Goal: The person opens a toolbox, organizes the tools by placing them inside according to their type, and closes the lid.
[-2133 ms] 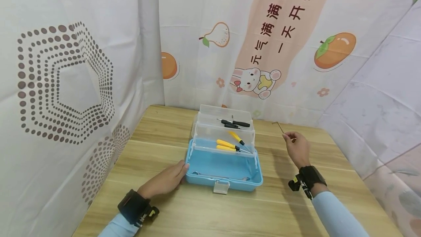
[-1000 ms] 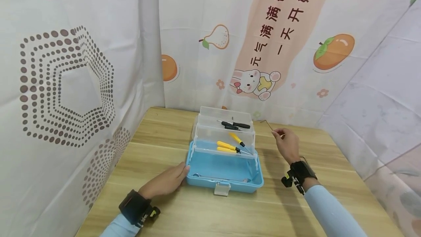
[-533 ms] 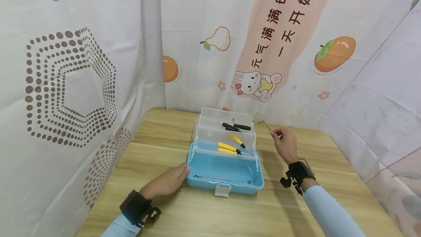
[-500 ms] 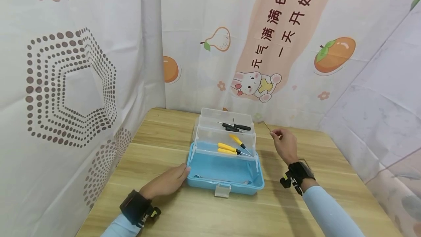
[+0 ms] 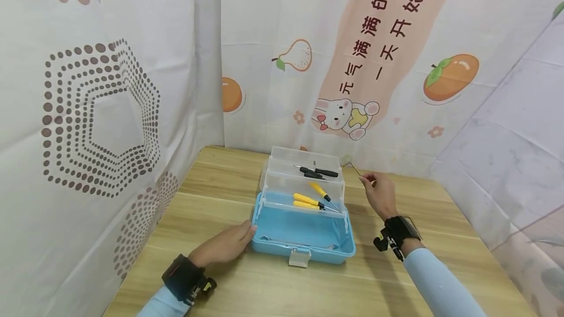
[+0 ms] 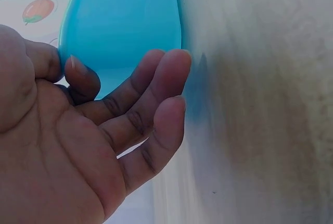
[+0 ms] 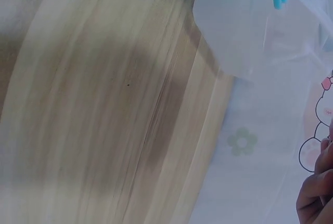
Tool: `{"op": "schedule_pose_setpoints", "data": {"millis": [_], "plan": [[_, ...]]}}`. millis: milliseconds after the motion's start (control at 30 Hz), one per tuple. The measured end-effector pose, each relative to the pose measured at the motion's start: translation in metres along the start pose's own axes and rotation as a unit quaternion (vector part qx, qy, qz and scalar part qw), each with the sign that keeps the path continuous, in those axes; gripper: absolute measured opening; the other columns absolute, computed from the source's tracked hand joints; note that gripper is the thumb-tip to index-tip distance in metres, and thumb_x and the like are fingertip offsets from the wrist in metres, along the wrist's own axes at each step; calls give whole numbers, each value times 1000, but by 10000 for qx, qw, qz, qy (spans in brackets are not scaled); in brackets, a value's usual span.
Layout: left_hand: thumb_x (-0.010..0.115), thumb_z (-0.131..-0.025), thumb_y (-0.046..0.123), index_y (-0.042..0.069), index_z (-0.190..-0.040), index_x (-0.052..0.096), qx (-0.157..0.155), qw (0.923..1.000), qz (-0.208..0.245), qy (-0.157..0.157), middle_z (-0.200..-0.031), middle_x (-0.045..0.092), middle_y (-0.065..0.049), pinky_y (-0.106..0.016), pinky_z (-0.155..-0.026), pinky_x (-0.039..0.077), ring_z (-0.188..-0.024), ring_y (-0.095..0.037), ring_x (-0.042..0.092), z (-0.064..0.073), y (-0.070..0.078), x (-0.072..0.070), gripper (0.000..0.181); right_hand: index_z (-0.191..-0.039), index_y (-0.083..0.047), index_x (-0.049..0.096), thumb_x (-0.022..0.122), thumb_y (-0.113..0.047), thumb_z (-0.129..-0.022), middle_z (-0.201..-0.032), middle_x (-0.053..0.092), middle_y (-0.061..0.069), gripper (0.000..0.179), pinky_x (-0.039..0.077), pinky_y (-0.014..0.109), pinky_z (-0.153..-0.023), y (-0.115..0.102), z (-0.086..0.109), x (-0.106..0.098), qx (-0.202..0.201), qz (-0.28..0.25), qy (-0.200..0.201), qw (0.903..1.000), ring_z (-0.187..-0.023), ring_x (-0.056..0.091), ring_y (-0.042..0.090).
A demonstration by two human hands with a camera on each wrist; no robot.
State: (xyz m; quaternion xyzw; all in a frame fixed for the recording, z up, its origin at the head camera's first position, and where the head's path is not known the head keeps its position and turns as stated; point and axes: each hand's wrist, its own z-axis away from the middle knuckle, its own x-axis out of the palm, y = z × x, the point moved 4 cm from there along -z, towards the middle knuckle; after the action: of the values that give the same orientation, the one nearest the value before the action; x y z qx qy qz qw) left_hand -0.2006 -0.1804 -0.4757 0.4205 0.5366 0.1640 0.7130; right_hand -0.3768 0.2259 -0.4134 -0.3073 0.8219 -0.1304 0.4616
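Observation:
My left hand [image 5: 226,243] holds the left front corner of an open light-blue toolbox [image 5: 304,254], thumb at the rim and bent fingers [image 6: 171,73] against the outer wall. To the right of the toolbox, my raised right hand [image 5: 381,193] pinches a thin L-shaped hex key [image 5: 355,169], its short bent end pointing away. Only the curled fingers of that hand show at the edge of the right wrist view. A combination wrench [image 5: 265,238] lies along the front of the toolbox floor. Clear trays [image 5: 273,200] stand raised at the back.
Several yellow-handled screwdrivers [image 5: 308,198] lie in the lower tray, several black-handled ones [image 5: 327,172] in the upper tray. The wooden table [image 5: 220,287] runs back to a printed curtain [image 5: 264,126]; more curtains hang at both sides.
My right hand has moved left with the hex key, closer to the raised trays, then nearly stopped. My left hand stays at the toolbox corner. The head view has shifted slightly.

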Motion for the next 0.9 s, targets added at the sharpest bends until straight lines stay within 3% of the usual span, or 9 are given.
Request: {"op": "schedule_pose_setpoints", "data": {"millis": [467, 900], "plan": [[24, -114, 44, 7, -125, 53, 3, 10000, -76, -17, -76, 57, 0, -32, -58, 45, -61, -13, 49, 0, 0, -1, 48, -102, 0, 72, 67, -13, -102, -95, 69, 17, 13, 39, 37, -71, -7, -8, 11, -234, -163, -158, 9995, -77, 54, 26], [27, -115, 40, 5, -126, 53, -48, 9999, -79, -67, -73, 55, 3, -32, -58, 44, -60, -13, 48, -1, 2, -1, 46, -99, -1, 72, 68, -15, -102, -94, 66, 15, 15, 38, 36, -69, -16, -18, 20, -243, -164, -388, 9988, -77, 52, 25]]}}
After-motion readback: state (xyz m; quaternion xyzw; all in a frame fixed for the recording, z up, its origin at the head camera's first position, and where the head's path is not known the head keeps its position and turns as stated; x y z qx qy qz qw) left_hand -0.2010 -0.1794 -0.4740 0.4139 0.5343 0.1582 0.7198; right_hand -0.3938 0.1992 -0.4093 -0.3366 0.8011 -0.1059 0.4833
